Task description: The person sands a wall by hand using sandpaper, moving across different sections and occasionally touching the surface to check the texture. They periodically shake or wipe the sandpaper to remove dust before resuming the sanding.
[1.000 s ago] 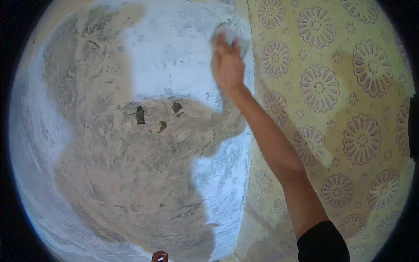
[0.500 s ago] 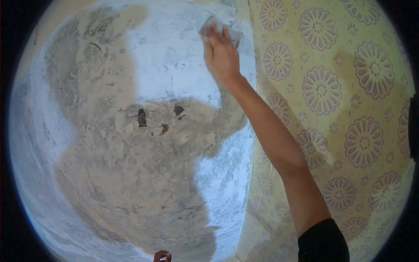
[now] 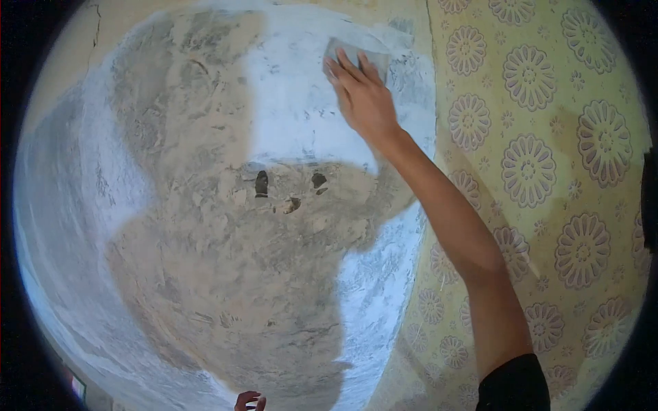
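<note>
High on the rough plastered wall (image 3: 226, 253), my right hand (image 3: 367, 96) presses a grey sheet that looks like sandpaper (image 3: 336, 51) flat against a white patch. Its fingers are slightly spread over the sheet, and the palm hides part of it. The wall around it is coated with white and grey-brown filler, streaked and uneven. Only the curled fingers of my left hand (image 3: 250, 400) show at the bottom edge. They are loosely bent with a gap between them, nothing visible inside, and the rest of that hand is out of frame.
Yellow wallpaper with flower rosettes (image 3: 528, 171) covers the wall to the right, meeting the plaster along a vertical edge. Dark holes (image 3: 261, 185) break the plaster near the middle. A crack (image 3: 96, 27) runs down at the upper left. Shadows fall across the plaster.
The view has shifted left, so the wall appears farther right. My right hand and the sheet have moved slightly left and down on the wall. My left hand stays low, fingers still curled.
</note>
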